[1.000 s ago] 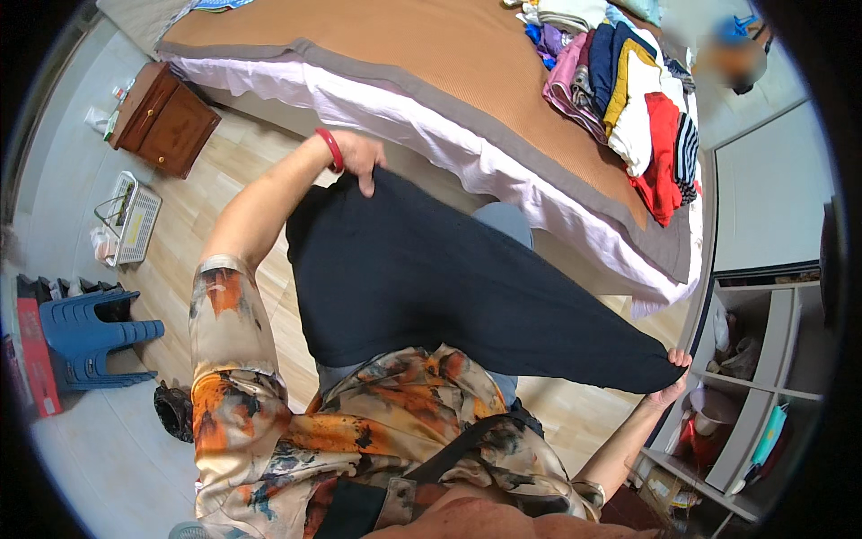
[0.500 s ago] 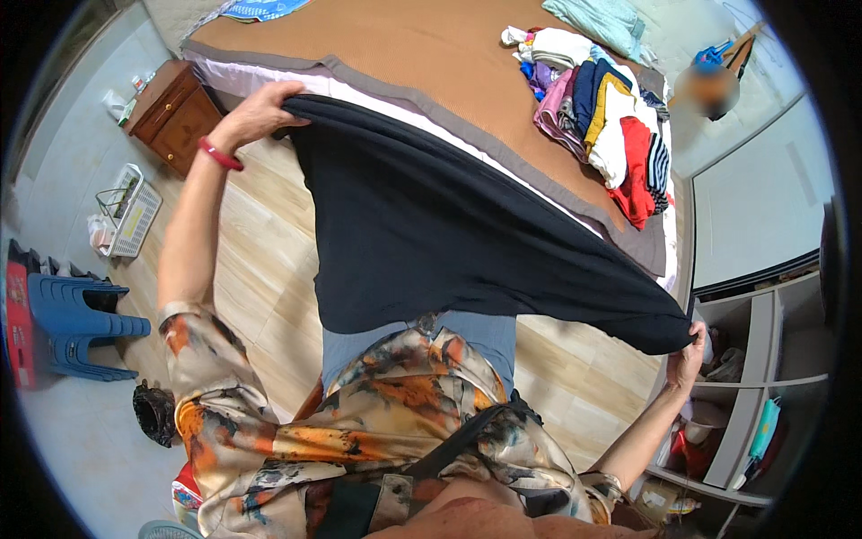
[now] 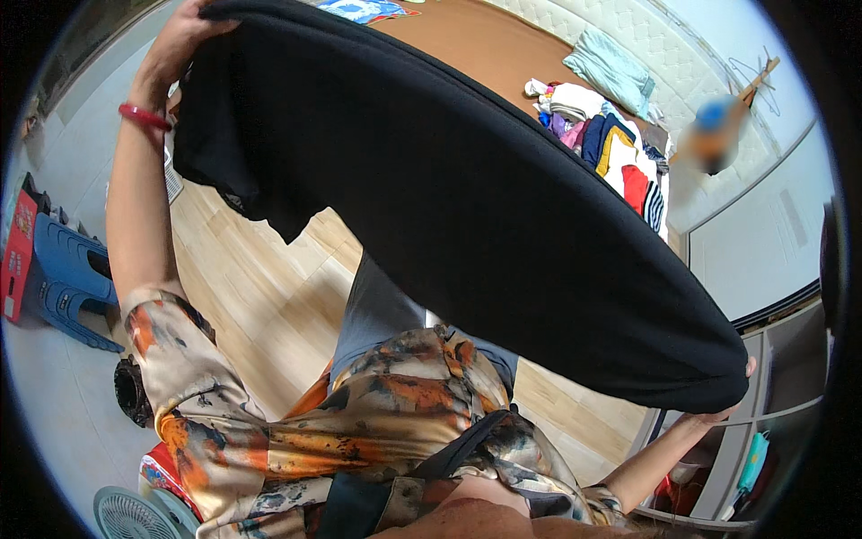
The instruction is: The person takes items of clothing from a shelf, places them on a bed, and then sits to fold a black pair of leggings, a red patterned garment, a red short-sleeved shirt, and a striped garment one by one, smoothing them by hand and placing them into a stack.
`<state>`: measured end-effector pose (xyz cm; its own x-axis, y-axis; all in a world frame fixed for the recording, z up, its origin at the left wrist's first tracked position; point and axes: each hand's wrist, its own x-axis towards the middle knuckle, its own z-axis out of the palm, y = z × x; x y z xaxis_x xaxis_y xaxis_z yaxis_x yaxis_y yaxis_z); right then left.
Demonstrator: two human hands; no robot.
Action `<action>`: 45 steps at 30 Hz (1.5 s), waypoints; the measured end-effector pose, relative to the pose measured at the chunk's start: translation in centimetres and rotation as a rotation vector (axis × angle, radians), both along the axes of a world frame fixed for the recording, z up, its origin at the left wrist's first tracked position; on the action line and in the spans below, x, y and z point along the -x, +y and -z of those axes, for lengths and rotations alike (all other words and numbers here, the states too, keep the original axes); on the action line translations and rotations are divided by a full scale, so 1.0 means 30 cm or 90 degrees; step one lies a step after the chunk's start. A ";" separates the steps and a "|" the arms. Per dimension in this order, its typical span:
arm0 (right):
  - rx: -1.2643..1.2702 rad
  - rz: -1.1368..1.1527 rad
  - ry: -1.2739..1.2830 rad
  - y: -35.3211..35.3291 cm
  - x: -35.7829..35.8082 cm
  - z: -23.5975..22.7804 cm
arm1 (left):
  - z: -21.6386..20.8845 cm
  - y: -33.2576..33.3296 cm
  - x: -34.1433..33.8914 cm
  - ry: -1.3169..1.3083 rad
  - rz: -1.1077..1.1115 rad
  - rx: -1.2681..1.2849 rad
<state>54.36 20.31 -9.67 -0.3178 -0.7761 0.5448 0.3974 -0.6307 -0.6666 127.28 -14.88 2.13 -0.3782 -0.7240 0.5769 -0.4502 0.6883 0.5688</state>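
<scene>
A large black garment [image 3: 449, 198] is stretched wide between my two hands, its kind hard to make out. My left hand [image 3: 190, 29], above a red bracelet [image 3: 145, 117], grips one upper corner at the far left. At the lower right my right hand [image 3: 716, 416] holds the opposite end, most of its fingers covered by the cloth. The top edge is drawn taut on a slant, while the lower left part hangs in loose, uneven folds. Behind it, the garment hides much of the bed [image 3: 485, 40].
A heap of folded, colourful clothes [image 3: 611, 144] lies on the bed near a pale green pillow [image 3: 611, 72]. Blue stools [image 3: 72, 269] stand left, with a fan [image 3: 135, 514] below them. On the right are open shelves [image 3: 763, 416]. Wooden flooring [image 3: 260, 260] shows beneath the garment.
Both hands have moved outward, the left one up and left, the right one down and right. The black garment has risen closer to view and now covers more of the bed.
</scene>
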 end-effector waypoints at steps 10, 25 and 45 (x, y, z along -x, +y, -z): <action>-0.174 -0.011 -0.011 -0.049 0.182 0.234 | 0.321 -0.290 0.458 -0.275 -0.019 -0.168; -0.514 0.289 0.122 -0.083 0.255 0.475 | 0.880 -0.351 0.686 -0.207 -0.062 0.020; -0.423 0.152 0.007 -0.055 -0.030 0.198 | 1.201 0.436 0.669 -0.236 0.063 0.005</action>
<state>55.26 18.67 -15.60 -0.5175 -0.8556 -0.0153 0.2897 -0.1583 -0.9439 107.22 -1.80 -33.89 -0.6304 -0.6694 0.3931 -0.5557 0.7427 0.3736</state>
